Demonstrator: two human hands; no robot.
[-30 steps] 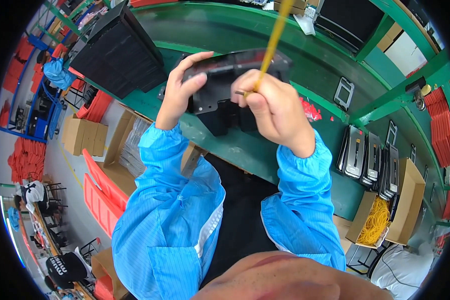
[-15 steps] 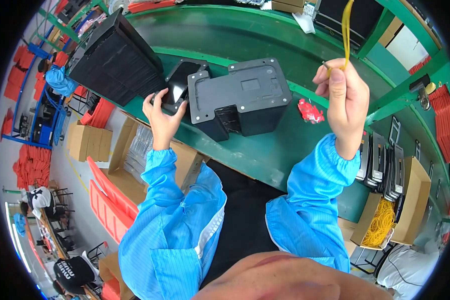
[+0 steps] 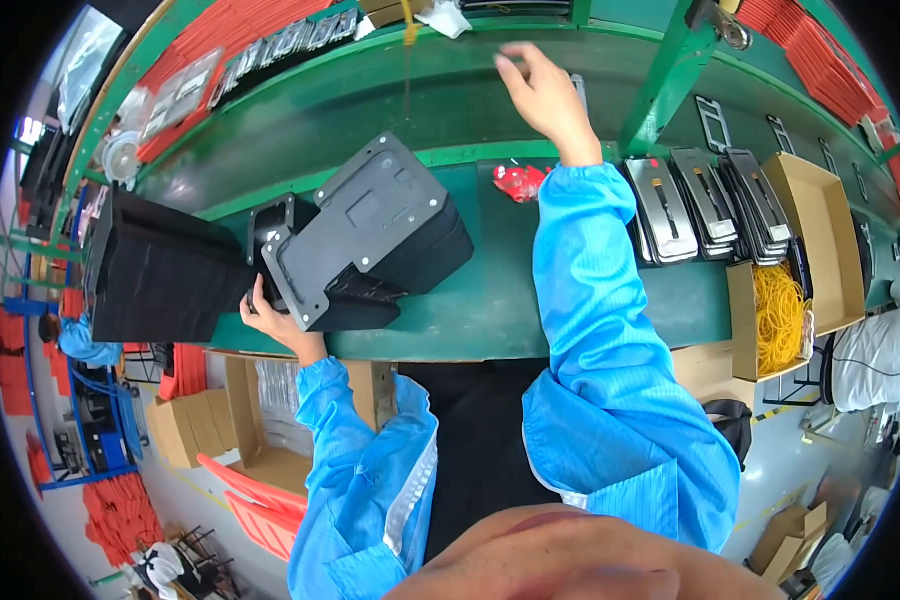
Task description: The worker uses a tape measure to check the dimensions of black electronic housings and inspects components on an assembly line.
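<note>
At the near left of the green bench, my left hand is closed on the near edge of a black plate with a shiny face; some of its fingers are hidden. This plate lies between a tall pile of black plates and a stack of dark grey notched plates with small round light spots near the corners. Over the far side of the bench my right hand is raised, empty, thumb and fingers apart. Away to its left hangs a yellow cord.
A crumpled red packet lies on the green bench. Several flat silver-black parts stand at the right, beside a carton and a bundle of yellow cords. A green post rises behind. Below left is an open carton.
My right hand has let go of the yellow cord and moved away from it. My left hand stays at the shiny black plate, now on its near edge. The view has turned to the right.
</note>
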